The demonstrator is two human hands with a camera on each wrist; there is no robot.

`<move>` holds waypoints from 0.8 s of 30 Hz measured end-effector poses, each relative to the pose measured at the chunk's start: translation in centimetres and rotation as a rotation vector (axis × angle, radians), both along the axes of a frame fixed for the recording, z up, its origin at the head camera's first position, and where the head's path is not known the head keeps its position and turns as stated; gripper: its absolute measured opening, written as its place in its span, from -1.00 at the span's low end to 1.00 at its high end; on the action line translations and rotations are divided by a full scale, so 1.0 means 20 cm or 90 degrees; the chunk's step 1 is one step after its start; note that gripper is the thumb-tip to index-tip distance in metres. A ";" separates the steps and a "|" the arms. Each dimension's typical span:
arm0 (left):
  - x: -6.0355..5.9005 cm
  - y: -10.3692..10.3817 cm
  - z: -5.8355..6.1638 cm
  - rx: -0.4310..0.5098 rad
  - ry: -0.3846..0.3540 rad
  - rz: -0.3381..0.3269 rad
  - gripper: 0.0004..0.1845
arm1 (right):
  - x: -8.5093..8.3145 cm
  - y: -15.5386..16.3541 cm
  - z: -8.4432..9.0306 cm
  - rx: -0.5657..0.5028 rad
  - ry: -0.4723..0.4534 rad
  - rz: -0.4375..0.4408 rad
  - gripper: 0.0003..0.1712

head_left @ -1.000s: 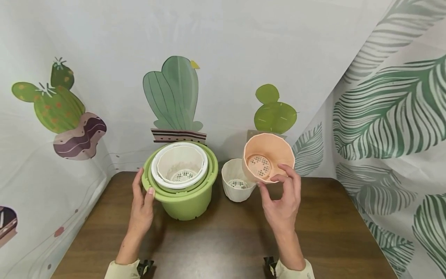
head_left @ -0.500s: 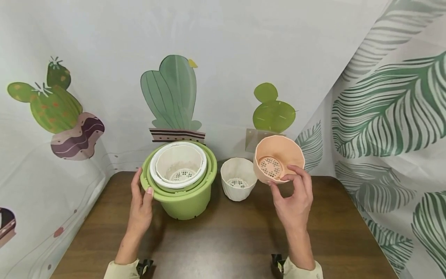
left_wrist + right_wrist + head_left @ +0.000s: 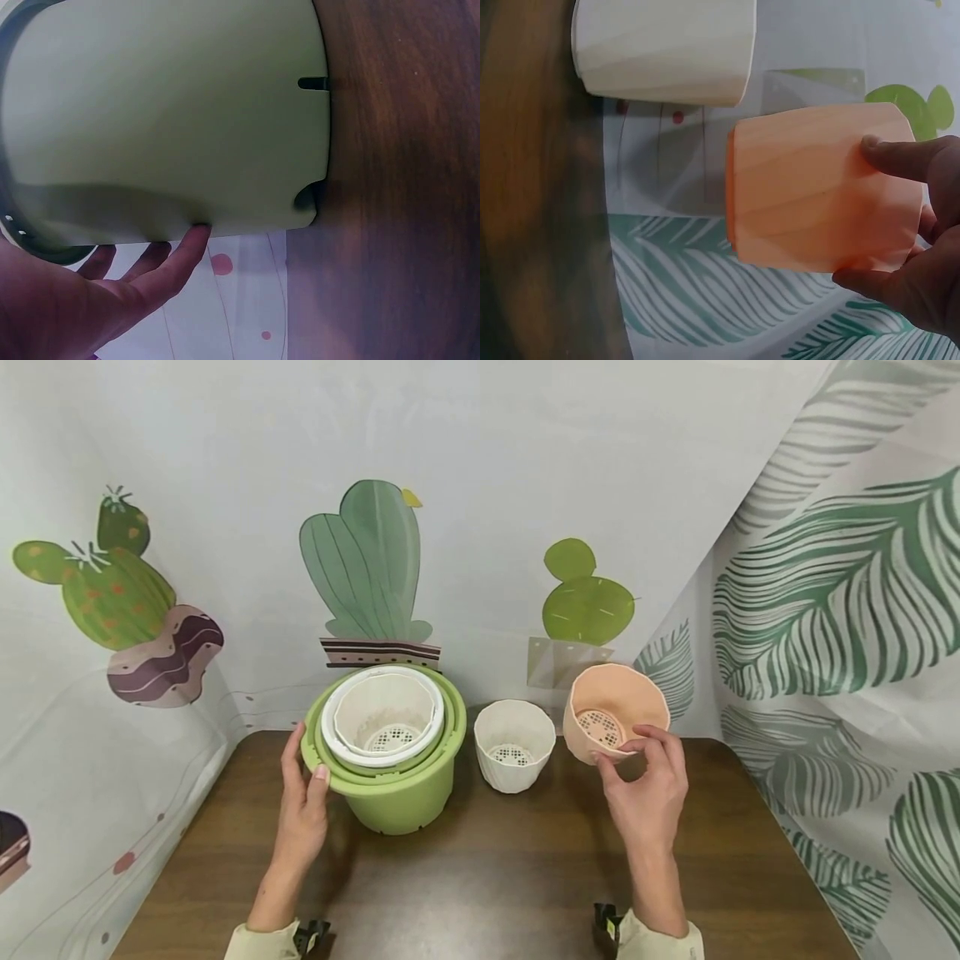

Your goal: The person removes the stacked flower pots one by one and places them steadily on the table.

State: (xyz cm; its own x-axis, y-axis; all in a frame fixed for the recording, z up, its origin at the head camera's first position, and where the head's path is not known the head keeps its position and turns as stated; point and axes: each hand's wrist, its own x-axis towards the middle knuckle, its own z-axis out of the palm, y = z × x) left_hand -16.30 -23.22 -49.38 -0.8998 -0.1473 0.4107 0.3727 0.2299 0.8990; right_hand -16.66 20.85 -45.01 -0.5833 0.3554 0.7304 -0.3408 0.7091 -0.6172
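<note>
Peach plastic fills the right hand [image 3: 643, 781]: its thumb and fingers pinch the near rim of the peach pot [image 3: 617, 710], which is held clear of the table [image 3: 487, 877], tipped so that its mouth and mesh floor face the person. The right wrist view agrees, with a fingertip [image 3: 871, 142] on the pot's wall and air between its base and the wood below.

Just left of that grip stands the cream pot [image 3: 514, 755], upright on the table and empty apart from its own mesh floor; the two pots are close but do not touch.

Further left, the left hand [image 3: 303, 806] rests with straight fingers along the side of the green pot [image 3: 397, 793], thumb against the rim, steadying rather than clasping it. From the left wrist view the fingers [image 3: 176, 255] lie flat under the green wall. Inside the green pot sits a green liner, and inside that a white pot [image 3: 384, 714], all nested together.

Judging by how things lie, the work looks like the sorting of a set of pots. One stack of three is together on the left, one small pot stands alone, and one is in the air. Whether the peach pot is meant to stand on the table or go into another pot cannot be told; either way it has yet to be set down, and both hands are occupied.
</note>
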 end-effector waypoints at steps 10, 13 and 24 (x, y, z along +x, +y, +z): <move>0.00 0.00 0.01 0.005 0.003 -0.005 -0.33 | -0.04 0.03 -0.06 -0.015 -0.076 -0.021 -0.58; 0.00 0.00 0.00 0.007 0.005 -0.007 -0.33 | -0.05 0.04 -0.09 -0.017 -0.100 -0.022 -0.58; 0.00 -0.01 -0.01 0.004 -0.002 -0.001 -0.32 | -0.09 0.05 -0.18 -0.014 -0.111 -0.012 -0.57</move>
State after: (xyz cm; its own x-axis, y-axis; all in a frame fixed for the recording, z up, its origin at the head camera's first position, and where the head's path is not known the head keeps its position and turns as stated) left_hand -16.29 -23.41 -49.50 -0.9014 -0.1476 0.4071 0.3705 0.2239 0.9014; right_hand -18.39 21.80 -48.52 -0.6933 0.3818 0.6111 -0.2145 0.7003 -0.6809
